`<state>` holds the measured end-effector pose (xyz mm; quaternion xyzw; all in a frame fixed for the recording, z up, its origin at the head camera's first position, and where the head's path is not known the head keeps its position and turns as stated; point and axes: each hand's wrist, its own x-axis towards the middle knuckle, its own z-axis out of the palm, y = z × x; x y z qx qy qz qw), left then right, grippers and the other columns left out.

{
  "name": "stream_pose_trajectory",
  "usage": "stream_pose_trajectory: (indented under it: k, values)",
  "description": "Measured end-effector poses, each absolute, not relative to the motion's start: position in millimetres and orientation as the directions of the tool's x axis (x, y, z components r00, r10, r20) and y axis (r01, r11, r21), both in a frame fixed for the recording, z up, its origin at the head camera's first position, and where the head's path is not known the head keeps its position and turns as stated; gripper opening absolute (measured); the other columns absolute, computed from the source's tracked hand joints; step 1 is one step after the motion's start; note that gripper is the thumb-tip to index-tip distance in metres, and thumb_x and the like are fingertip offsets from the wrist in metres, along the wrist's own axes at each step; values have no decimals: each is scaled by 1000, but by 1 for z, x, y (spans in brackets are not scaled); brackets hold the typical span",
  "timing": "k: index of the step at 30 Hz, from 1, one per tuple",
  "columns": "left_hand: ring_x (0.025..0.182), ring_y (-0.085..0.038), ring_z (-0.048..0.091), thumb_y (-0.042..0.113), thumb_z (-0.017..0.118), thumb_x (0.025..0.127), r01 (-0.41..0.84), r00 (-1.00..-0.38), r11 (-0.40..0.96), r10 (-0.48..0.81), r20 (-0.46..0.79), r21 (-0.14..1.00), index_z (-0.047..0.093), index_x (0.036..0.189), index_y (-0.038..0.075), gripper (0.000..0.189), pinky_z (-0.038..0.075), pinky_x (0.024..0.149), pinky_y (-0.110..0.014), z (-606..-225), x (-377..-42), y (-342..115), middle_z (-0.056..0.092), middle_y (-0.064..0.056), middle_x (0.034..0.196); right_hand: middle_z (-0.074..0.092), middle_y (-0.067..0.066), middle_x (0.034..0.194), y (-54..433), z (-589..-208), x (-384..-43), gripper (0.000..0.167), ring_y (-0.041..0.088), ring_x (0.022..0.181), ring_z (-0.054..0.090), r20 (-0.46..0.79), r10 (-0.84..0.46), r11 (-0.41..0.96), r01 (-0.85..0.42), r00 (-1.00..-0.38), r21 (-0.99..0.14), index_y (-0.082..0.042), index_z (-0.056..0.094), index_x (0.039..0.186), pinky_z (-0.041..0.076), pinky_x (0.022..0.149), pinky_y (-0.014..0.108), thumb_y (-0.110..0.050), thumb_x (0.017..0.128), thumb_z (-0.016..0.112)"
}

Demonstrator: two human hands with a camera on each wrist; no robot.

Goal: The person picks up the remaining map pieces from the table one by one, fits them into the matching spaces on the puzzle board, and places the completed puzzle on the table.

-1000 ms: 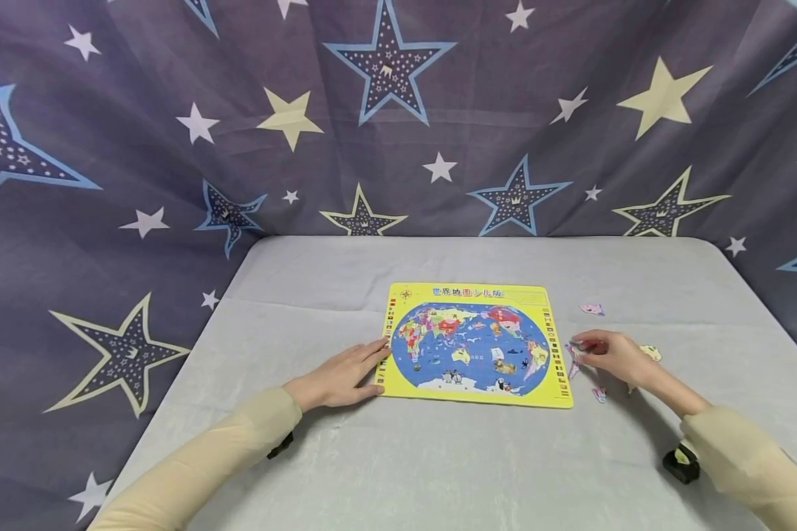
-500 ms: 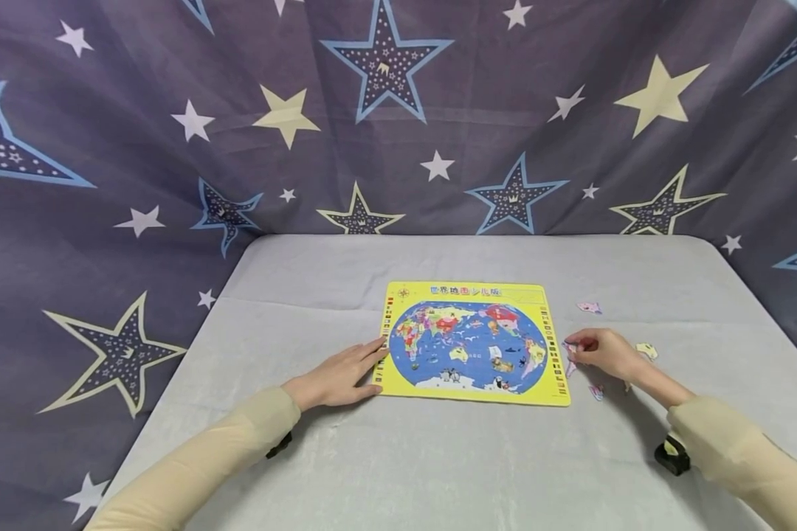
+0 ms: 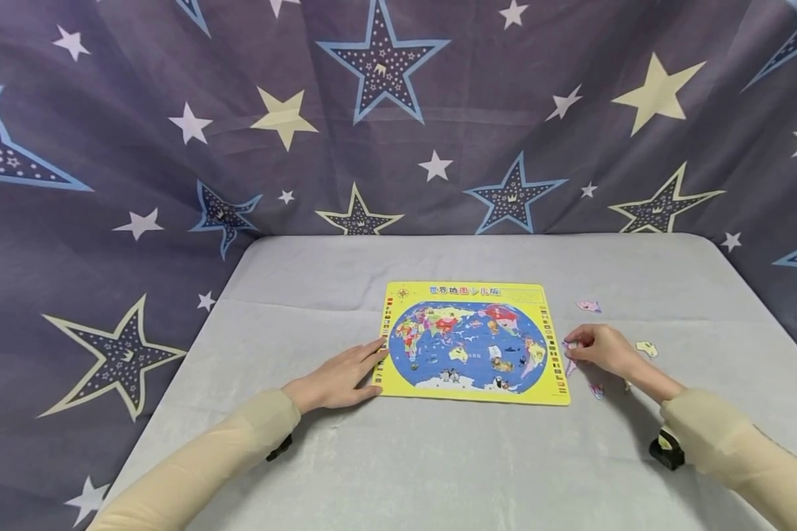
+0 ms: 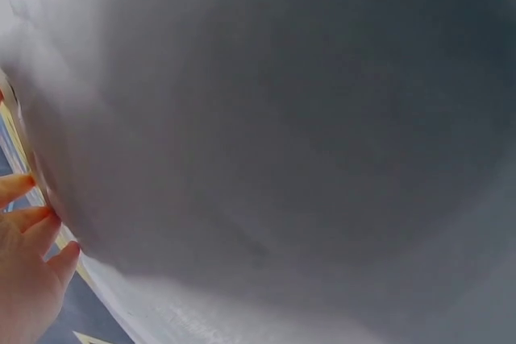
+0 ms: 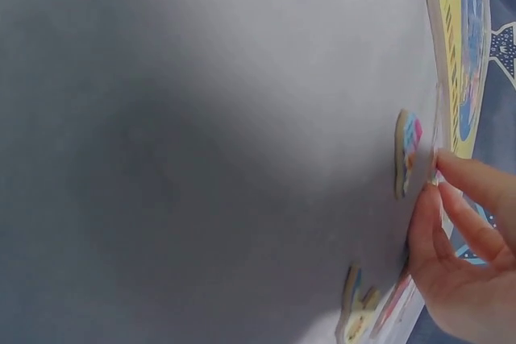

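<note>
A world map puzzle board (image 3: 471,397) with a yellow border and blue oceans lies on the table. My left hand (image 3: 342,377) rests at its left edge, fingers stretched out and fingertips on the border; the left wrist view shows those fingers (image 4: 40,231) along the edge. Just off the board's right edge, my right hand (image 3: 604,349) pinches a thin pink-purple puzzle piece (image 3: 570,365) between thumb and fingertips. In the right wrist view the fingers (image 5: 476,183) mostly hide that piece, which is low over the table.
Loose puzzle pieces lie around the right hand: a pink one (image 3: 589,306) behind it, a pale yellow one (image 3: 647,349) to its right, and a small purple one (image 3: 596,391) in front. A starry curtain (image 3: 438,199) hangs behind the grey table (image 3: 398,464).
My right hand has shifted slightly left with the pinched piece, uncovering more of the pale yellow piece. The left hand stays at the board's edge.
</note>
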<state>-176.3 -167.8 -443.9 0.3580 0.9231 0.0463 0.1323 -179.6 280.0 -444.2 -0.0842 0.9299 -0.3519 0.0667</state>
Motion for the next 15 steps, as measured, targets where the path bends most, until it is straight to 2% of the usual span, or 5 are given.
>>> stream_pose_trajectory:
  k: [15]
  values:
    - [132,-23,21,47,40,90,653,-709,737,676,-203,173,24,141,8,66,21,107,-35,-444,-176,-168,14,-10,147,52,6,69,277,-443,-181,16,13,60,46,-141,-202,712,-47,-969,-700,11,56,88,40,47,20,-1,79,60]
